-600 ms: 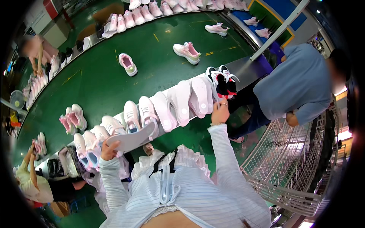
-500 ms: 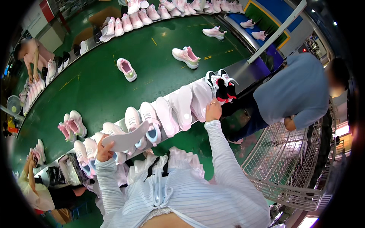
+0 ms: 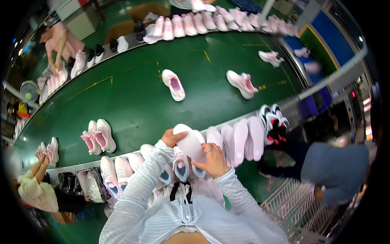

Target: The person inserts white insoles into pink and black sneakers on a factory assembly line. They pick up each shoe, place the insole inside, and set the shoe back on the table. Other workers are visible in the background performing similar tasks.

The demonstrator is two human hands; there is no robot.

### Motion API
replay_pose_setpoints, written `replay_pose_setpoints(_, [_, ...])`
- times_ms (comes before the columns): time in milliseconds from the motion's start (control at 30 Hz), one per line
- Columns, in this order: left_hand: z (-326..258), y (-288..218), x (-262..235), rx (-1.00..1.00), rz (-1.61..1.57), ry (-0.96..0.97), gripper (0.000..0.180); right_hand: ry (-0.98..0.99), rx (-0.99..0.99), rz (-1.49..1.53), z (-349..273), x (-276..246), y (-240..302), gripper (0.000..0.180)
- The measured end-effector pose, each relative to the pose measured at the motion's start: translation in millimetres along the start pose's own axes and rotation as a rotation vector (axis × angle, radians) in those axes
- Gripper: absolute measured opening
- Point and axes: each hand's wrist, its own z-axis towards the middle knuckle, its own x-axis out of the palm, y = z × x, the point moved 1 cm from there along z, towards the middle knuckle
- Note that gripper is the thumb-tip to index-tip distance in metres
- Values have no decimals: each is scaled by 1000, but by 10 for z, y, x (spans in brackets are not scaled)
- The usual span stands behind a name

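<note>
- We hold a pale pink shoe sole-up between both hands, just off the near edge of the green conveyor belt, above the row of shoes lined up there.
- Our left hand is curled around the shoe's far end, thumb on the sole and fingers wrapped under it.
- Our right hand is cupped against the shoe's near side, fingers part bent and pressing on it; a ring shows on one finger.
- Under the held shoe, two shoes with blue heels sit on the near edge, touching our sleeves.
- To the right along that edge stands a row of sole-up pink shoes, packed side by side, and past them a black and red pair.
- To the left along the same edge lie white shoes, just beside our left sleeve.
- Out on the belt we see a single pink-lined shoe near the middle, a pink pair to its right, and another pair near the left part of the near edge.
- A long row of pink shoes lines the far edge.
- A person in a grey top stands at the right, beside a wire cart.
</note>
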Motion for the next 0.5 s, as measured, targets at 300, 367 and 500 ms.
replay_pose_setpoints(300, [658, 36, 107, 15, 246, -89, 21, 63, 110, 14, 277, 63, -651, 45])
replay_pose_setpoints(367, [457, 88, -171, -49, -6, -96, 19, -160, 183, 29, 52, -44, -1065, 44])
replay_pose_setpoints(500, [-95, 211, -847, -13, 163, -261, 27, -390, 797, -465, -516, -762, -1798, 60])
